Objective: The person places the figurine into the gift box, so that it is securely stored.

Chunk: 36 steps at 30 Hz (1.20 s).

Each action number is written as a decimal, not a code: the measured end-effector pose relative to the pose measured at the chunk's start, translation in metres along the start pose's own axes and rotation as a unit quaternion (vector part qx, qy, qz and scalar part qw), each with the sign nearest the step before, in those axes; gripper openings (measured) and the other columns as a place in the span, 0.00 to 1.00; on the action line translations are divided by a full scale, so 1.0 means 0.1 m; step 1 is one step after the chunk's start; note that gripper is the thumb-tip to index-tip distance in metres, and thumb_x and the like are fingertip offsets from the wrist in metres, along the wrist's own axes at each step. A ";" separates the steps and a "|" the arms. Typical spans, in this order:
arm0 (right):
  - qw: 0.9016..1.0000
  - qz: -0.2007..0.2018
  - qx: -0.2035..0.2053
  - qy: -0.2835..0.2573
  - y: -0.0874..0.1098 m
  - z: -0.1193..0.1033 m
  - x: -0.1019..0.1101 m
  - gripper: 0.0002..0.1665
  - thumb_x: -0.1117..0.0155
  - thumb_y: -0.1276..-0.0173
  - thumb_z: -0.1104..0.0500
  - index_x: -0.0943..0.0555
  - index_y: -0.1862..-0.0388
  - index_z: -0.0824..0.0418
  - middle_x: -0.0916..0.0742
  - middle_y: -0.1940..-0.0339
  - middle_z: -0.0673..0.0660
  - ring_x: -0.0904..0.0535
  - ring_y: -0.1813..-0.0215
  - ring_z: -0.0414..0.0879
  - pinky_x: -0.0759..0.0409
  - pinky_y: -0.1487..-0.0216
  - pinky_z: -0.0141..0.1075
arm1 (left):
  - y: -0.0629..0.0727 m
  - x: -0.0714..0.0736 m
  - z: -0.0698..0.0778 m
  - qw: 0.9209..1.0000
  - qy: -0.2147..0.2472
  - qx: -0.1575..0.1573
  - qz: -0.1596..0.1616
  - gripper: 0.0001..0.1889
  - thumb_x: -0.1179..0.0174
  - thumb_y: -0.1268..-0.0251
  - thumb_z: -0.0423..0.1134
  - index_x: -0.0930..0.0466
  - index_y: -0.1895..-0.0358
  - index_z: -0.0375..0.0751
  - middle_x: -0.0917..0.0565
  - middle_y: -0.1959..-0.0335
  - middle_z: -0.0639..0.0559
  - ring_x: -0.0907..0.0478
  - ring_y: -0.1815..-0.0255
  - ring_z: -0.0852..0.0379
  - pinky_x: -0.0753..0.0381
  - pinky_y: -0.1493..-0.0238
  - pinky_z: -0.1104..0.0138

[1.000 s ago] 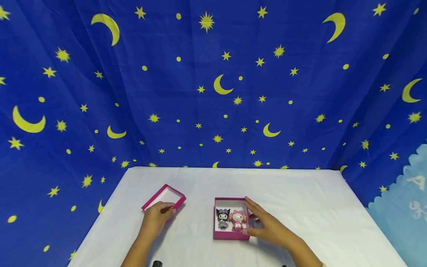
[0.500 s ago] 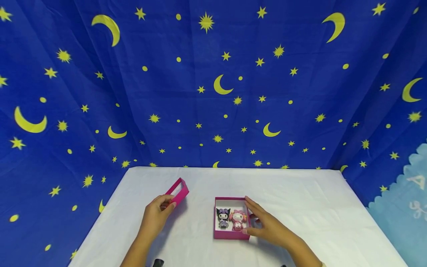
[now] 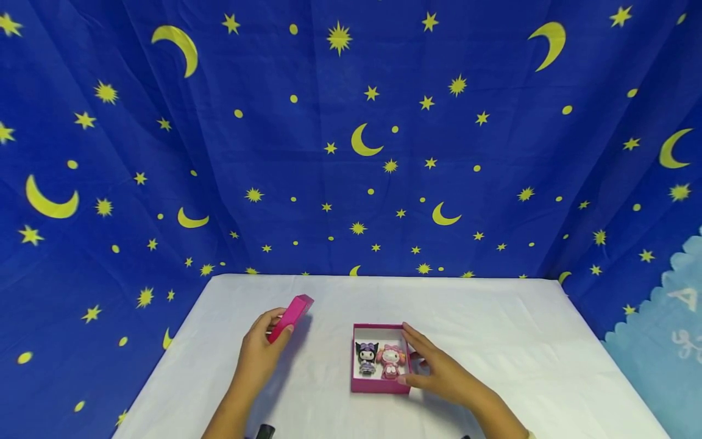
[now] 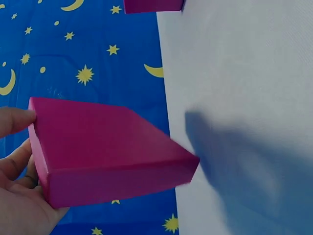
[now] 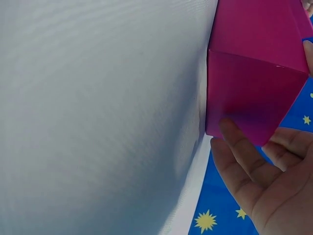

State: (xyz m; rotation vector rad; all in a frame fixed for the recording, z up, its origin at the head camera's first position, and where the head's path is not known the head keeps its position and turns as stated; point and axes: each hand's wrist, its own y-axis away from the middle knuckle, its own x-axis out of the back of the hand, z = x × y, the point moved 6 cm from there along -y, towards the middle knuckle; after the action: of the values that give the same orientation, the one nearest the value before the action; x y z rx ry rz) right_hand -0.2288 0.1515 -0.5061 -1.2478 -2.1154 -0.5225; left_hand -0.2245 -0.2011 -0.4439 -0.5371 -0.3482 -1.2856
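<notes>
My left hand (image 3: 260, 346) pinches a magenta box lid (image 3: 290, 318) by its edge, thumb on one side and fingers on the other. The lid is tilted on edge above the cloth, its closed outer face turned up in the left wrist view (image 4: 102, 137). My right hand (image 3: 446, 378) holds the right side of a magenta open box (image 3: 378, 386), thumb at the near corner and index finger at the far one. Other fingertips touch the box's side wall in the right wrist view (image 5: 254, 93). Inside lie a black-and-purple figurine (image 3: 367, 360) and a pink figurine (image 3: 391, 363), side by side.
A white cloth covers the table (image 3: 510, 323). Blue curtains (image 3: 307, 152) with yellow moons and stars stand behind and at both sides. A small black object (image 3: 265, 431) shows at the bottom edge near my left forearm.
My left hand has raised the lid off the cloth and turned it, so its open inner side no longer shows and its outer face does. The right hand and box stay put.
</notes>
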 end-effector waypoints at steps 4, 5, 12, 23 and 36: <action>1.000 -0.001 -0.003 -0.003 0.00 0.00 0.00 0.57 0.31 0.37 0.34 0.45 0.17 0.52 0.45 0.14 0.50 0.21 0.36 0.43 0.18 0.36 0.45 | -0.01 0.00 0.03 1.000 0.000 0.009 0.003 0.23 0.31 0.35 0.40 0.22 0.37 0.44 0.18 0.50 0.47 0.22 0.47 0.52 0.19 0.52 0.70; 1.000 -0.001 -0.004 -0.004 0.00 0.00 0.00 0.57 0.31 0.37 0.35 0.45 0.17 0.51 0.45 0.14 0.49 0.21 0.36 0.44 0.19 0.36 0.45 | -0.01 0.00 0.04 1.000 0.002 0.013 0.003 0.24 0.30 0.36 0.40 0.22 0.37 0.45 0.18 0.50 0.47 0.22 0.47 0.52 0.18 0.52 0.69; 1.000 0.001 -0.009 -0.002 0.00 0.02 -0.01 0.57 0.30 0.37 0.35 0.46 0.17 0.50 0.45 0.14 0.49 0.21 0.36 0.45 0.19 0.35 0.47 | 0.02 0.00 0.10 1.000 0.027 0.013 0.007 0.24 0.31 0.34 0.43 0.22 0.36 0.47 0.19 0.50 0.49 0.22 0.49 0.53 0.17 0.54 0.72; 1.000 0.008 0.002 -0.007 -0.03 0.01 -0.03 0.58 0.31 0.38 0.33 0.45 0.17 0.52 0.44 0.14 0.50 0.21 0.35 0.47 0.19 0.35 0.46 | 0.05 -0.06 0.18 0.997 0.081 -0.003 0.013 0.23 0.37 0.28 0.47 0.24 0.33 0.47 0.19 0.50 0.50 0.23 0.54 0.58 0.16 0.61 0.74; 1.000 0.003 0.012 -0.014 -0.06 -0.05 -0.04 0.57 0.31 0.36 0.35 0.45 0.17 0.55 0.45 0.14 0.51 0.20 0.35 0.48 0.19 0.35 0.45 | 0.10 -0.28 0.24 0.993 0.119 -0.001 -0.020 0.23 0.43 0.24 0.46 0.27 0.30 0.45 0.17 0.46 0.44 0.19 0.56 0.59 0.15 0.65 0.73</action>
State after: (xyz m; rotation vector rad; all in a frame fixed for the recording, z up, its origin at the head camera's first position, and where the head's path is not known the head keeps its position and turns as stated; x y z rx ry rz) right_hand -0.2308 0.1427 -0.5053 -1.2540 -2.1345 -0.4791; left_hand -0.2207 -0.1628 -0.4407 -0.3745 -0.1601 -1.3717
